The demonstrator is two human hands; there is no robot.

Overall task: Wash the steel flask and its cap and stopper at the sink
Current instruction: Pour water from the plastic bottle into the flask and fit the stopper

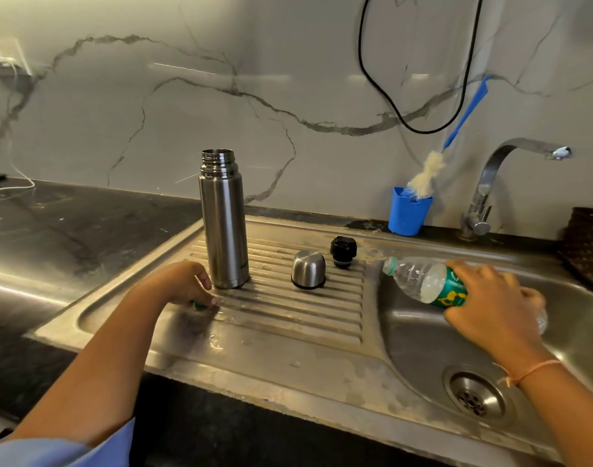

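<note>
The steel flask (pixel 223 220) stands upright and uncapped on the ribbed drainboard (pixel 288 308). Its steel cap (pixel 308 268) sits mouth down to the right, and the black stopper (pixel 343 251) stands just behind that. My left hand (pixel 184 284) rests on the drainboard left of the flask's base, its fingers pinching a small green bottle cap (pixel 198 305). My right hand (pixel 490 305) grips a clear plastic bottle (pixel 419 278) with a green label, tilted over the sink basin (pixel 423 338) with its open neck pointing left.
A blue cup (pixel 409 214) holding a blue-handled bottle brush (pixel 426 173) stands behind the sink by the tap (pixel 487 183). The drain (pixel 473 396) lies at the basin's front. A dark woven basket (pixel 588 247) sits at the right edge. Black cable hangs on the wall.
</note>
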